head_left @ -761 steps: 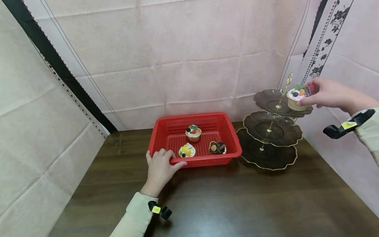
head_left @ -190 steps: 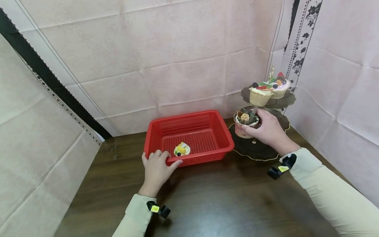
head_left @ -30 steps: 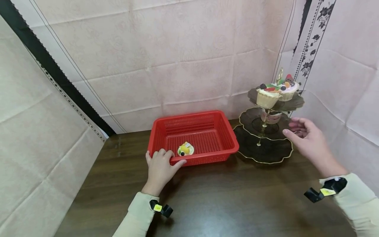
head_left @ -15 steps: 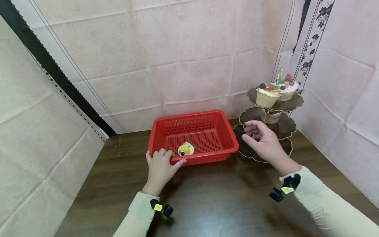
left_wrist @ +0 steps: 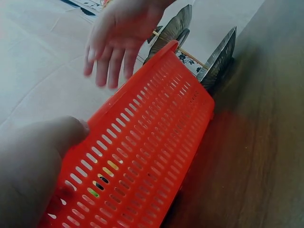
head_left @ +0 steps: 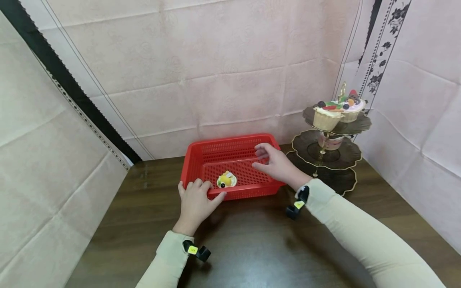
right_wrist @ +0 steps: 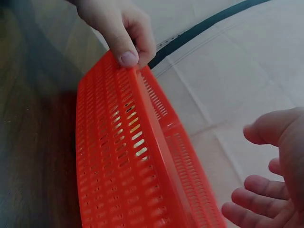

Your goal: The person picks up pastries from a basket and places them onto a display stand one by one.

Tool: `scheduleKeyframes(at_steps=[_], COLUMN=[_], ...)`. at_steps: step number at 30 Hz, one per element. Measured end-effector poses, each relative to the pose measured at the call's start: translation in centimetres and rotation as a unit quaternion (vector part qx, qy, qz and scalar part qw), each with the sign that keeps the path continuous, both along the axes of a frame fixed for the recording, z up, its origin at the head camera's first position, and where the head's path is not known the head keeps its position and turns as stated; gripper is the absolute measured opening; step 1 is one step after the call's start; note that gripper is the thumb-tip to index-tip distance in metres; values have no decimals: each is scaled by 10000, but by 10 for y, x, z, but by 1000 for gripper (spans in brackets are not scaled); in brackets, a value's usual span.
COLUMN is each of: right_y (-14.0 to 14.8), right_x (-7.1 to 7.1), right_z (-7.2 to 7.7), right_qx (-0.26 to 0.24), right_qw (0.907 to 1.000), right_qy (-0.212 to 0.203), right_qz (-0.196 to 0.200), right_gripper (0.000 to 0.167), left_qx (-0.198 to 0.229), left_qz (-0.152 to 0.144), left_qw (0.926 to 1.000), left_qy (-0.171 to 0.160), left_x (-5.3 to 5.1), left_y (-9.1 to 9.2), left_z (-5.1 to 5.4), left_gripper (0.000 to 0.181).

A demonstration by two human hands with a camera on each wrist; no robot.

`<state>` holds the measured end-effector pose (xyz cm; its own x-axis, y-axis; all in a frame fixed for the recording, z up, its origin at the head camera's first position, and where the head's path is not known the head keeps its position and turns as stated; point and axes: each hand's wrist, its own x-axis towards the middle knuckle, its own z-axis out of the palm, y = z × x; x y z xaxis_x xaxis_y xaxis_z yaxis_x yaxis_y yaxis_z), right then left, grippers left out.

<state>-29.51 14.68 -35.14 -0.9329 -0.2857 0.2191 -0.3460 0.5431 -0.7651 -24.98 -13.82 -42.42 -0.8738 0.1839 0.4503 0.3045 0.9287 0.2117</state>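
My left hand (head_left: 196, 205) grips the near left rim of a red plastic basket (head_left: 252, 193), thumb outside the wall as the right wrist view shows. Inside, near that hand, sits a toy cupcake (head_left: 226, 179) with yellow fruit and a dark berry on top. Over the basket's right side hovers my right hand (head_left: 277, 164), fingers spread and slightly bent, holding nothing. On the three-tier stand (head_left: 338, 161) to the right, the top plate bears a berry-topped cupcake (head_left: 325, 120) and a strawberry-topped cupcake (head_left: 353, 107). A pinkish dessert cup (head_left: 330, 142) is on the middle plate, its top hidden.
A dark wooden table (head_left: 245, 236) carries the basket and stand. Pale cloth (head_left: 230, 72) hangs behind and on both sides, close to the stand. The stand's gold handle (head_left: 342, 91) rises behind the top cupcakes.
Desserts have gone from basket to stand over the longer span; the dark-topped cup was set on the middle plate. Within the last second my right hand swung left, from stand to basket.
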Motion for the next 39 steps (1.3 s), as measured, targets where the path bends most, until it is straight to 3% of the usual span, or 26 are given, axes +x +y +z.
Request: scheduleKeyframes(at_steps=[4, 9, 16, 20, 25, 30, 39], right_y=[-19, -41, -67, -76, -81, -86, -88], right_x=[-15, -28, -33, -37, -48, -54, -59], right_z=[-4, -13, -24, -31, -42, -44, -48], right_qx=[364, 773, 1079, 1351, 1623, 1858, 2200], right_qw=[9983, 9941, 9823, 9748, 9677, 9629, 9592], right_qy=[-463, -737, -1363, -1508, -1531, -1404, -1160], right_qz=[16, 197, 705, 935, 1177, 1362, 1342], right_gripper=[63, 74, 87, 90, 82, 64, 49], left_qx=[-29, -57, -97, -93, -76, -44, -74], left_qz=[-2, -19, 3, 22, 25, -2, -7], left_qw=[10000, 10000, 10000, 9999, 9999, 9998, 9998], left_qy=[-62, -65, -5, 31, 112, 186, 157], left_x=[1, 1, 1, 2, 3, 3, 2], left_y=[0, 0, -2, 0, 2, 2, 3], left_z=[0, 0, -2, -2, -3, -2, -2], left_gripper=[51, 52, 52, 53, 53, 50, 52])
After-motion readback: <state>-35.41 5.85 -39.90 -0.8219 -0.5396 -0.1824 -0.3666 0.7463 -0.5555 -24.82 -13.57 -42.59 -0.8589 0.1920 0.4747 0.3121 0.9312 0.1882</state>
